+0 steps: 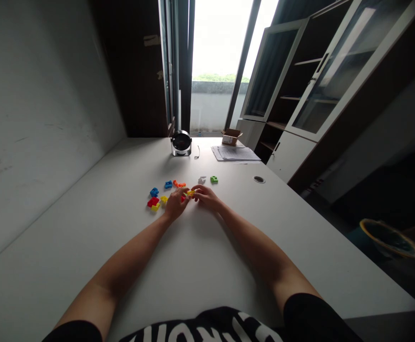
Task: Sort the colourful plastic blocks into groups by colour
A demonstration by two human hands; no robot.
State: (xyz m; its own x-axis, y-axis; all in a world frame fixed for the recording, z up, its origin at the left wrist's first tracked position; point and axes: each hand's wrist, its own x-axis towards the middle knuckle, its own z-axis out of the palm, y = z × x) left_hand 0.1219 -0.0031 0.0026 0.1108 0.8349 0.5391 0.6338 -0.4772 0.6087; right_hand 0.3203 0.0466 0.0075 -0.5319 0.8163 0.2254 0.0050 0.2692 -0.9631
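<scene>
My left hand [176, 203] and my right hand [207, 195] meet over the white table, fingers closed on a small yellow toy piece [190, 193] between them. A red piece shows partly behind my left fingers. Left of my left hand lie a red piece [152, 202], a pale yellow piece [155, 207], another yellow piece [163, 199] and a blue piece [154, 192]. Beyond it are a second blue piece [168, 184] and orange pieces [179, 184]. A white piece [202, 180] and a green piece [213, 179] rest past my right hand.
At the table's [193, 266] far end stand a round black device on a silver stand [181, 144] and an open cardboard box [231, 137]. Papers [236, 153] lie before the box. A cable hole [259, 179] sits near the right edge. A wall borders the left side.
</scene>
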